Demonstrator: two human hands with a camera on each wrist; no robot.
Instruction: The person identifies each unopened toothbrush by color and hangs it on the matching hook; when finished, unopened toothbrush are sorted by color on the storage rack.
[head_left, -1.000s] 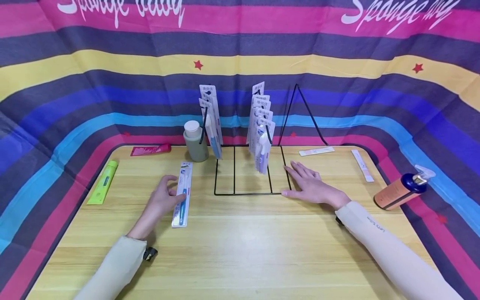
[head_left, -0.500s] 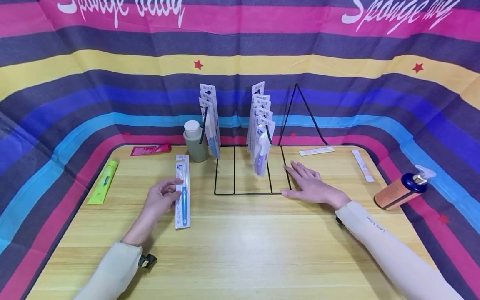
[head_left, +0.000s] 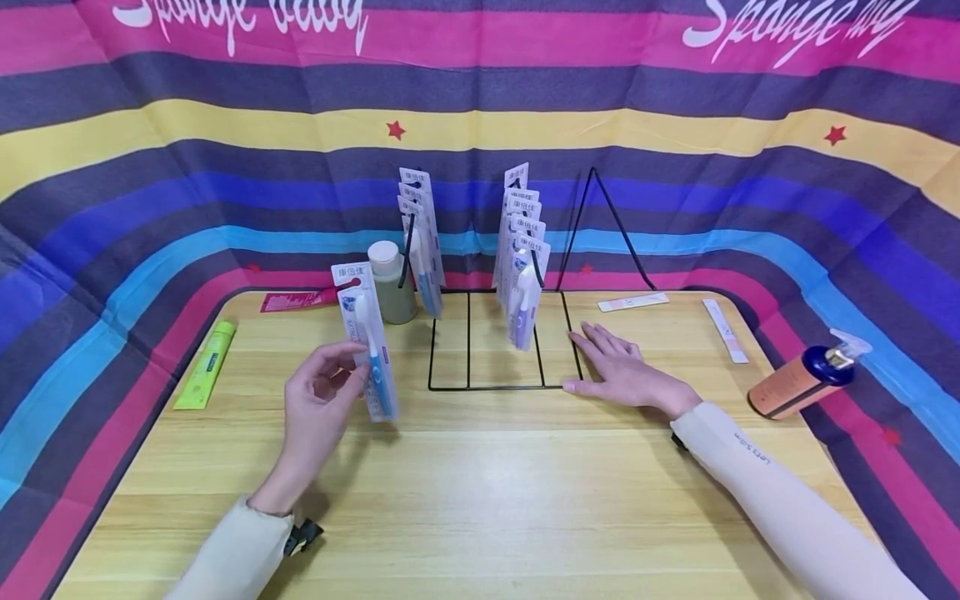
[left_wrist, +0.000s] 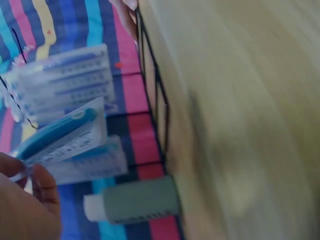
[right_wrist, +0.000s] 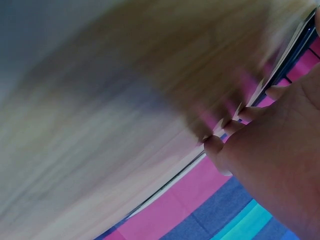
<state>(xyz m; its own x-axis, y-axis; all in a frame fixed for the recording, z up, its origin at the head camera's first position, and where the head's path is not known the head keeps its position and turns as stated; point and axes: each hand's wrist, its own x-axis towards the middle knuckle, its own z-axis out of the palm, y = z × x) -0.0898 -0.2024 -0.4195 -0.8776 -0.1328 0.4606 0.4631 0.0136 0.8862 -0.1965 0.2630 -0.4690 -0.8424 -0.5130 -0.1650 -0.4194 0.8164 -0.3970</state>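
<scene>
My left hand (head_left: 322,400) pinches the edge of a packaged toothbrush (head_left: 369,342), a blue-handled brush on a white card, held upright and raised over the table. In the left wrist view the toothbrush pack (left_wrist: 65,130) slants up from the thumb and finger. A black wire display rack (head_left: 487,388) stands at the table's back. Several toothbrush packs (head_left: 423,242) hang on its left hook, and several purple-handled ones (head_left: 525,287) on its middle hook; the right hook (head_left: 592,179) holds none. My right hand (head_left: 622,367) rests flat with straight fingers at the rack's right base corner.
A grey-green bottle (head_left: 393,296) with a white cap stands left of the rack. Further left lie a pink tube (head_left: 296,300) and a lime-green tube (head_left: 206,367). On the right are two slim sachets (head_left: 633,302) and an orange pump bottle (head_left: 795,387). Striped cloth surrounds the table.
The left hand has lifted the toothbrush pack off the table and tilted it up. The hanging packs sway slightly. The right hand stays in place.
</scene>
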